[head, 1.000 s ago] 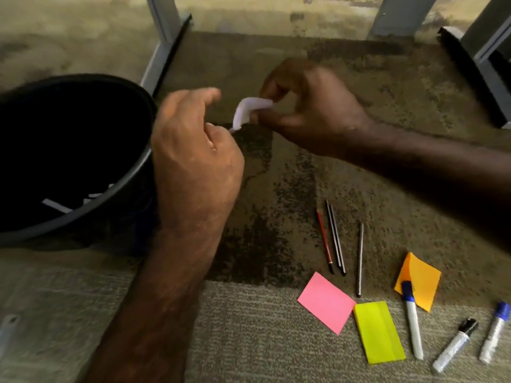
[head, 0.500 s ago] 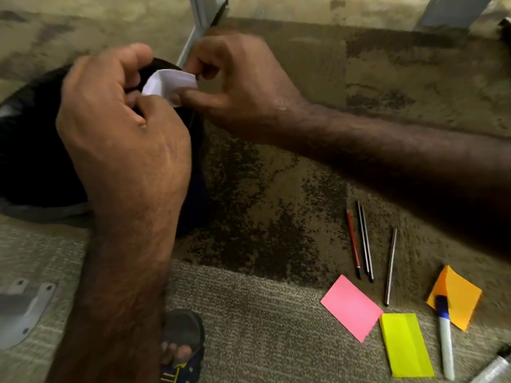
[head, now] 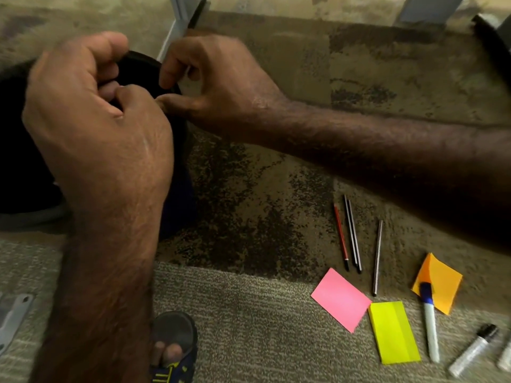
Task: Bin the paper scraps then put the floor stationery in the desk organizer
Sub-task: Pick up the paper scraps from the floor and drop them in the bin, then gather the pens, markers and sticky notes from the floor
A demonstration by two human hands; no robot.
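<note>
Over the black bin (head: pixel 154 62) at the left, my right hand (head: pixel 218 84) pinches a white paper scrap (head: pixel 190 82) between thumb and fingers. My left hand (head: pixel 96 120) is beside it above the bin, fingers curled, with nothing showing in it. On the carpet at the lower right lie a red pencil (head: pixel 341 236), a black pencil (head: pixel 352 233) and a third pencil (head: pixel 377 257). Near them are a pink sticky pad (head: pixel 340 302), a yellow pad (head: pixel 394 331), an orange note (head: pixel 439 283), a blue-capped marker (head: pixel 430 322) and a black-capped marker (head: pixel 472 349).
Grey desk legs (head: pixel 179 23) stand behind the bin and at the top right (head: pixel 431 9). A dark furniture base (head: pixel 492 45) is at the right edge. My sandalled foot (head: pixel 174 346) is at the bottom, and a grey metal bracket (head: pixel 13 319) lies at the lower left.
Both hands moved left with the paper scrap until they were over the bin. The scrap, first stretched between both hands, now sits only in my right hand.
</note>
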